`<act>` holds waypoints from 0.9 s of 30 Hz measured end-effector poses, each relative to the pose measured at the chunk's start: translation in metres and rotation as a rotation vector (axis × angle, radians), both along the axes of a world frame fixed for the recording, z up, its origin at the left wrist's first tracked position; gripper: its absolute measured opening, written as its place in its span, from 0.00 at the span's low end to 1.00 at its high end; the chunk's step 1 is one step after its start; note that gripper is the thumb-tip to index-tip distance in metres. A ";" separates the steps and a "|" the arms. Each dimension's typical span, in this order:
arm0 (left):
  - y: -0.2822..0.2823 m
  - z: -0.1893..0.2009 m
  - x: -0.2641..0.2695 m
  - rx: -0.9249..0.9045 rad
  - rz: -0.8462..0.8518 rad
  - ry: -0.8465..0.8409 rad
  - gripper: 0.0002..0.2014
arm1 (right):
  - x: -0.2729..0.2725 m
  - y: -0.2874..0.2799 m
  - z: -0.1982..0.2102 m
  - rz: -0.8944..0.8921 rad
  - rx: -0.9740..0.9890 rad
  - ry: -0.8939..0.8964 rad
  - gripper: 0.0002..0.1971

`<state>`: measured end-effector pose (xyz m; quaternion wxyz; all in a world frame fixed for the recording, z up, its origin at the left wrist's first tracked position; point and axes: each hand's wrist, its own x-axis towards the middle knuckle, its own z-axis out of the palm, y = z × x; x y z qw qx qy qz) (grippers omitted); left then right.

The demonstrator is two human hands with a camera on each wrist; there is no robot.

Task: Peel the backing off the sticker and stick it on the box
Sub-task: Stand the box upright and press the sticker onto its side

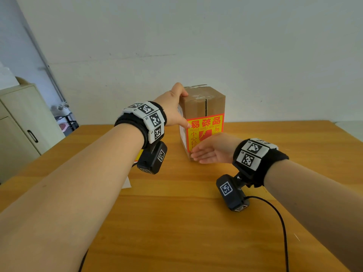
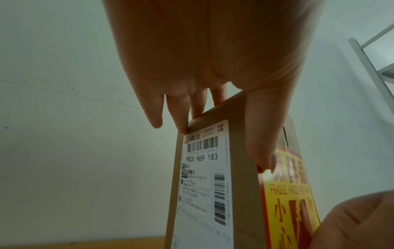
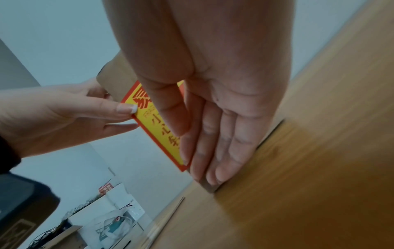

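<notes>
A tall brown cardboard box (image 1: pixel 204 105) stands upright on the wooden table (image 1: pixel 176 213). A red-and-yellow fragile sticker (image 1: pixel 206 126) lies on its front face. My left hand (image 1: pixel 173 110) grips the box's upper left corner, fingers along the far edge of the side face (image 2: pixel 241 185). Its thumb (image 2: pixel 262 151) presses the sticker's top left corner (image 3: pixel 136 101). My right hand (image 1: pixel 208 152) lies flat with straight fingers (image 3: pixel 213 143) against the sticker's lower part. That hand hides the sticker's bottom edge. A white shipping label (image 2: pixel 202 168) covers the box's left side.
A white sheet of paper (image 1: pixel 127 182) lies on the table under my left forearm. A pale cabinet (image 1: pixel 19 122) stands beyond the table's left edge. A black cable (image 1: pixel 282 228) runs from my right wrist across the table. The wall is close behind the box.
</notes>
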<state>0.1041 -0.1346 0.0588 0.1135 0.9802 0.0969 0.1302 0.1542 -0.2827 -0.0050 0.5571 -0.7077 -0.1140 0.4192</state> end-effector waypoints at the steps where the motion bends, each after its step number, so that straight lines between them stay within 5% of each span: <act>1: 0.000 0.000 0.000 -0.001 0.001 -0.002 0.43 | 0.002 -0.003 0.000 -0.016 -0.005 -0.005 0.14; 15: -0.003 0.001 0.000 0.009 0.008 0.005 0.43 | 0.033 -0.040 0.004 -0.231 -0.039 -0.141 0.10; 22: -0.003 0.000 0.000 -0.006 0.020 0.004 0.44 | 0.023 -0.029 0.034 -0.232 0.376 -0.158 0.11; 27: -0.002 -0.001 0.000 -0.020 0.017 -0.001 0.44 | 0.023 -0.027 0.032 -0.268 0.439 -0.086 0.12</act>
